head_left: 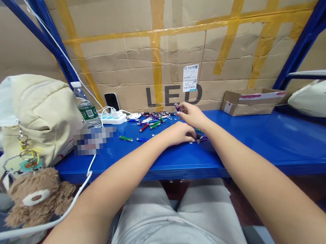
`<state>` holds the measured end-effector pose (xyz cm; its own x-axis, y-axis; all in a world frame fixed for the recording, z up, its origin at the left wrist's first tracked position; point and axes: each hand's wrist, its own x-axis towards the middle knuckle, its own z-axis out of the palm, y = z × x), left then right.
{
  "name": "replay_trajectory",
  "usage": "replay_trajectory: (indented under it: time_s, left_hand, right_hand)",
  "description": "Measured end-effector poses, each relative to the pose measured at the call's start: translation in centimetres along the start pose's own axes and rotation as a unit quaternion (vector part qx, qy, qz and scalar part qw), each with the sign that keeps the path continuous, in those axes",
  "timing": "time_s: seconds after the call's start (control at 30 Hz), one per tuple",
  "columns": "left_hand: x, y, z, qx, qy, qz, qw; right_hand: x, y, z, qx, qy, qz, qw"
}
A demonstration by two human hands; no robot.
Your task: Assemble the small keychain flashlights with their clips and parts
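– Where is the purple cylinder (177, 107) held?
– Over the far part of the blue table (252, 141), pinched in the right hand (193, 115). On the left hand (181, 133), fingers are curled; whether anything is gripped cannot be told.
– Handling?
– Probably light, stiff, slick; best held mid-barrel.
– Writing?
– "LED" is printed on the far cardboard (113, 62); the label (190, 78) cannot be read.

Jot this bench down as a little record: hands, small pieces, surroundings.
Left hand: low over blue tabletop; grip unclear
Right hand: fingers hold small purple tube
Pile: small tubes, including red, blue, green
Left side: pale bag, bottle
Right side: open cardboard box
Behind: taped cardboard printed "LED"
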<state>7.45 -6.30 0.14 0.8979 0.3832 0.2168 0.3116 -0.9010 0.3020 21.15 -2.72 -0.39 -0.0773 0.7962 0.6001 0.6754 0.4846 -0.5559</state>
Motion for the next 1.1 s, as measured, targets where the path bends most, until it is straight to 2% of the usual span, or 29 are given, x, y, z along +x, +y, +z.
replay_trajectory:
  time_s: [0.13, 0.23, 0.33, 0.4, 0.43, 0.67, 0.8, 0.93, 1.0, 1.1]
  left_hand:
    - [-0.8, -1.4, -0.8, -0.029, 0.042, -0.040, 0.998]
    - [-1.6, -2.9, -1.8, -0.054, 0.146, -0.070, 0.985]
    - [-2.4, -4.3, -2.9, -0.131, 0.297, -0.136, 0.936]
    - [-2.8, -4.9, -3.5, -0.158, 0.357, -0.170, 0.905]
    - [-2.8, -5.1, -3.6, -0.168, 0.368, -0.180, 0.897]
    - [-3.0, -6.1, -3.5, -0.216, 0.328, -0.162, 0.905]
    - [-3.5, -6.2, -3.7, -0.228, 0.297, -0.177, 0.910]
    - [-3.8, -5.9, -3.9, -0.243, 0.294, -0.189, 0.905]
    - [-3.9, -5.6, -4.1, -0.239, 0.301, -0.171, 0.907]
    - [-4.0, -5.3, -4.4, -0.229, 0.302, -0.130, 0.916]
  right_hand:
    - [-0.2, -0.3, -0.3, -0.005, -0.013, 0.013, 1.000]
    - [-0.3, -0.5, -0.6, -0.037, -0.031, 0.020, 0.999]
    - [-0.4, -0.5, -0.8, -0.072, -0.075, 0.017, 0.994]
    - [-0.5, -0.6, -0.9, -0.083, -0.106, 0.005, 0.991]
    - [-0.6, -0.8, -0.9, -0.084, -0.119, -0.002, 0.989]
    - [-0.9, -1.6, -1.1, -0.056, -0.157, -0.028, 0.986]
    - [-1.0, -1.5, -1.1, -0.054, -0.160, -0.051, 0.984]
    - [-1.2, -2.0, -1.5, -0.042, -0.161, -0.064, 0.984]
    - [-1.3, -2.3, -1.7, -0.011, -0.173, -0.048, 0.984]
    - [-1.6, -2.4, -1.9, 0.118, -0.213, 0.003, 0.970]
